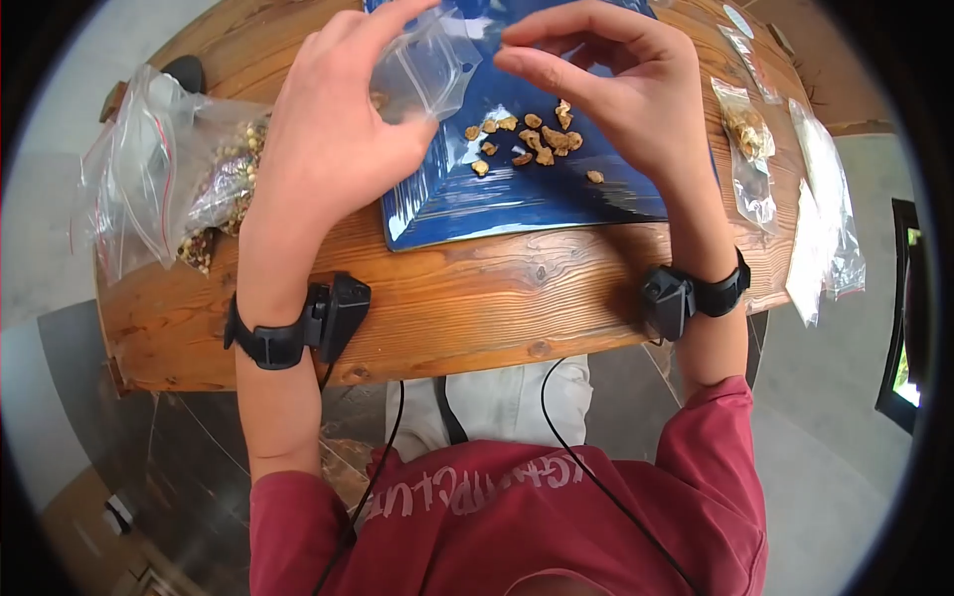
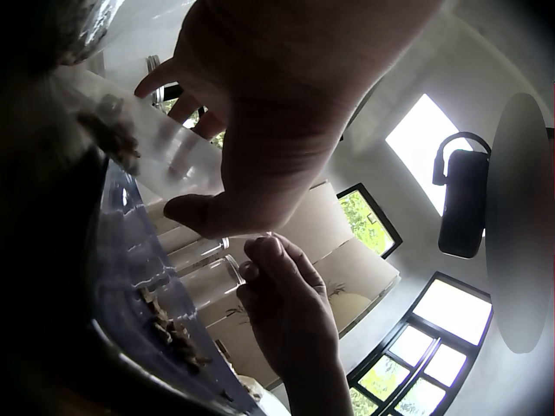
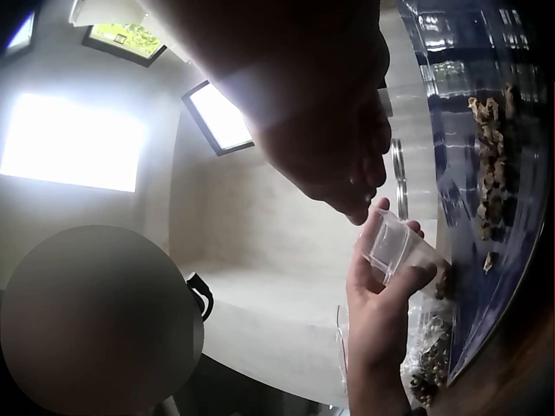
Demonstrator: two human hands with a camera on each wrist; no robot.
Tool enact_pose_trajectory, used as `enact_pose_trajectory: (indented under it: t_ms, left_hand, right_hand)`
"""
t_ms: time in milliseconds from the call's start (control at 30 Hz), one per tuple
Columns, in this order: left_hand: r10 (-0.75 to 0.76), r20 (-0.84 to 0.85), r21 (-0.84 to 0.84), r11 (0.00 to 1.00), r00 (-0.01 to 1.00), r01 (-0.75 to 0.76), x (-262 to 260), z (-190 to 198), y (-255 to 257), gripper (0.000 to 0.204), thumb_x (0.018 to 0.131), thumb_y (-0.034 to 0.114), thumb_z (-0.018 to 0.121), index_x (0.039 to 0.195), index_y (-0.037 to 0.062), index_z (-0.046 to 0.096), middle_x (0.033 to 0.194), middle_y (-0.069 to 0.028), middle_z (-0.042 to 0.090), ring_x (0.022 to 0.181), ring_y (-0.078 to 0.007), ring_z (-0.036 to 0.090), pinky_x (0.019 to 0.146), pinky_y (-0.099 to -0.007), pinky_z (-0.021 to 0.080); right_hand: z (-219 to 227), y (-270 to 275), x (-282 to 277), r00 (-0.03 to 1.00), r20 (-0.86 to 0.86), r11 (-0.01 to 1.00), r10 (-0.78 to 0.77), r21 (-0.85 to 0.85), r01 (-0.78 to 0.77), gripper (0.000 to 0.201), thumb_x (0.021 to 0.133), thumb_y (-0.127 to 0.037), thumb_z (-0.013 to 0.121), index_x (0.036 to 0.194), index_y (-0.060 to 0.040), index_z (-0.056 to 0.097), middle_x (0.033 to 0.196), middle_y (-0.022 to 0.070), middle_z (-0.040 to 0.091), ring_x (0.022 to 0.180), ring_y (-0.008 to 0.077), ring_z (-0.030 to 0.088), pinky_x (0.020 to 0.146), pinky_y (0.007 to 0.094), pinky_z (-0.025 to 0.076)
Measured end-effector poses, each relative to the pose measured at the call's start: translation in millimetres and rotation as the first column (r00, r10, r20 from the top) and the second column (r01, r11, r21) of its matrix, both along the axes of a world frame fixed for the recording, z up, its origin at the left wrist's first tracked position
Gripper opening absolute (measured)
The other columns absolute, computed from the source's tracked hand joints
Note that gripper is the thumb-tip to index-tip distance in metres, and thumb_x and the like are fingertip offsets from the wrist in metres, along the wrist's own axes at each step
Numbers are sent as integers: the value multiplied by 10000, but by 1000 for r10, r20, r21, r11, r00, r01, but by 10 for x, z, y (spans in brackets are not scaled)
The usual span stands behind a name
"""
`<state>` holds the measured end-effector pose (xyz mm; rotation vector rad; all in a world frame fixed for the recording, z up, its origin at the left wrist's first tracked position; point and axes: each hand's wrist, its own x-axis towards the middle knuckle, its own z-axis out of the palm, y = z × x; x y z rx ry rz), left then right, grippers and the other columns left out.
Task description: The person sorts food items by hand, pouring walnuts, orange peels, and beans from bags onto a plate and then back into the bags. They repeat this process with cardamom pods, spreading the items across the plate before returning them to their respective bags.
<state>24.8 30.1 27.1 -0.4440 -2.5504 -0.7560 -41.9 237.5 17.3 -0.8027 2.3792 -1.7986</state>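
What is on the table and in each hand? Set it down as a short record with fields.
Surface: wooden table
Centre: blue tray with brown pieces lying loose on it
Left hand: grips a clear bag between thumb and fingers
Right hand: thumb and forefinger close together near the clear bag; whether they hold anything cannot be told
Left of tray: filled bag with small mixed pieces inside
Right of tray: small bag with brownish contents

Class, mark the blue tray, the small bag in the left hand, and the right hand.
Blue tray (image 1: 517, 212), head view: bare near border.
Small bag (image 1: 415, 72), head view: clear side.
Right hand (image 1: 634, 91), head view: middle.
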Motion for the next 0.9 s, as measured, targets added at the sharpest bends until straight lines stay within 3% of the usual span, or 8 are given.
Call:
enact_pose_trajectory:
  t_ms: [100,167,267,367,400,533,733,900]
  left_hand:
    - [-98,-22,40,994,995,99,-15,25,19,583,726,101,774,1277,-5,614,1106,-200,630,1057,-367,633,957,-400,498]
    - [-115,-40,92,989,993,118,-38,-9,48,613,710,102,788,1285,1,602,1106,-189,629,1053,-341,644,941,-389,507]
    - [-34,-61,218,975,998,46,-136,-153,51,656,690,77,792,1307,16,579,1106,-172,629,1053,-303,651,930,-370,514]
    - [36,-2,323,946,999,-34,-122,-48,53,671,687,32,762,1327,26,562,1115,-166,626,1067,-285,646,946,-358,511]
    - [42,-13,328,944,999,-36,-129,-45,26,671,687,19,750,1331,28,559,1119,-166,626,1073,-283,645,954,-356,510]
    - [-40,-174,197,978,984,75,-259,-247,-138,660,691,0,708,1335,21,559,1143,-176,623,1101,-299,640,979,-364,508]
    - [-74,-133,189,977,988,98,-246,-290,-175,641,707,7,713,1333,8,572,1166,-203,624,1120,-335,639,995,-377,506]
    - [-75,-5,199,977,997,74,-229,-290,-177,621,731,48,748,1334,-1,604,1128,-206,615,1082,-344,642,968,-373,511]
  right_hand:
    - [-24,-51,36,935,-355,999,28,-16,-36,156,807,-75,869,913,-21,768,795,27,736,720,67,614,612,221,449]
    - [-126,-86,-32,847,-531,995,-10,-85,-42,107,844,-59,831,916,-20,762,847,44,733,706,60,593,603,221,439]
    - [-166,-131,-2,903,-399,949,-157,-313,27,68,881,-34,780,945,-22,764,880,46,716,695,59,581,612,220,445]
    - [-109,-26,-35,829,-559,996,1,73,48,85,880,-30,780,961,-12,763,844,36,702,702,53,589,610,220,454]
    - [-102,-14,-21,838,-532,955,123,294,47,228,832,-181,845,1027,-74,792,902,58,704,809,138,640,701,291,510]
    - [-425,-118,-2,820,-505,931,271,355,-88,210,831,-125,814,1012,-25,777,901,112,671,818,265,655,731,356,534]
    - [-417,-164,41,928,-281,899,243,424,-107,155,832,-76,796,980,-33,785,788,104,667,685,221,635,658,326,519]
    - [-283,-102,-1,941,-326,973,85,230,-8,124,857,-95,811,963,-32,793,834,21,732,705,73,606,644,252,497]
